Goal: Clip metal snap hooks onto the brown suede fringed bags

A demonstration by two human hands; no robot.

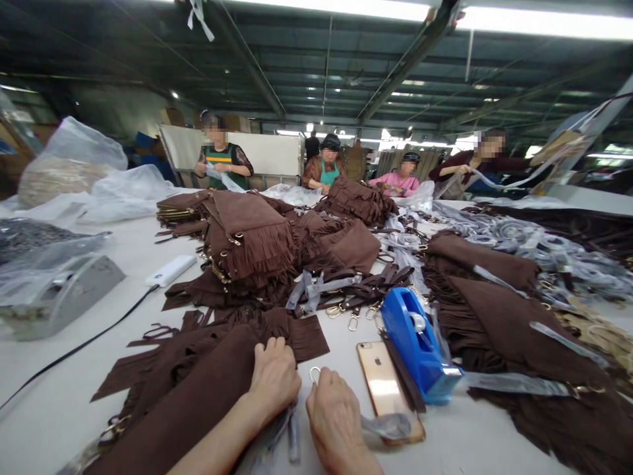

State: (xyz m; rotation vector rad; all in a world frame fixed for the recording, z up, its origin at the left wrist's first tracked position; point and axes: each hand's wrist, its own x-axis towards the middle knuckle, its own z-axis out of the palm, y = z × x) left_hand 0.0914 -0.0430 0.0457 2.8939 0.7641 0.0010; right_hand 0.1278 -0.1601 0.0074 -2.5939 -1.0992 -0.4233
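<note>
A brown fringed bag (198,376) lies on the table before me. My left hand (274,373) has its fingers curled on the upper edge of that bag. Just to the right, my right hand (336,415) is closed round a metal clasp (314,375), whose ring sticks out above the fingers. A plastic-wrapped strap (390,425) trails from the right hand toward a gold phone (383,382). Beside the phone stands a blue tape dispenser (418,343). Fingertips of both hands are partly hidden.
Stacked fringed bags (247,231) rise ahead. More bags (494,310) and wrapped straps (524,237) cover the right side. At left are a grey tape dispenser (64,297) and a white power bank (171,270) with a black cable. Several people work across the table.
</note>
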